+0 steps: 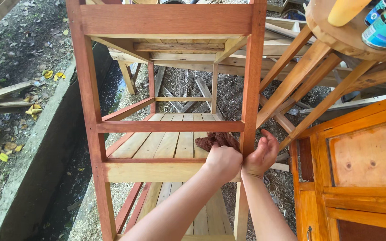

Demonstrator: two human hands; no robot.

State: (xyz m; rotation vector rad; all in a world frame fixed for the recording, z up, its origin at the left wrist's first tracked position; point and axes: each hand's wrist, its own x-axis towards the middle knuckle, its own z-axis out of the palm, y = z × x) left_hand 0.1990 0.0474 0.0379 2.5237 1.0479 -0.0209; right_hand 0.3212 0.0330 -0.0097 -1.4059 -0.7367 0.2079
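I see left hand fisted around the rag, pressing it on the shelf rail beside the post; right hand open, palm on post; rag looks soft, light, best bunched; shelf stiff, likely heavy.
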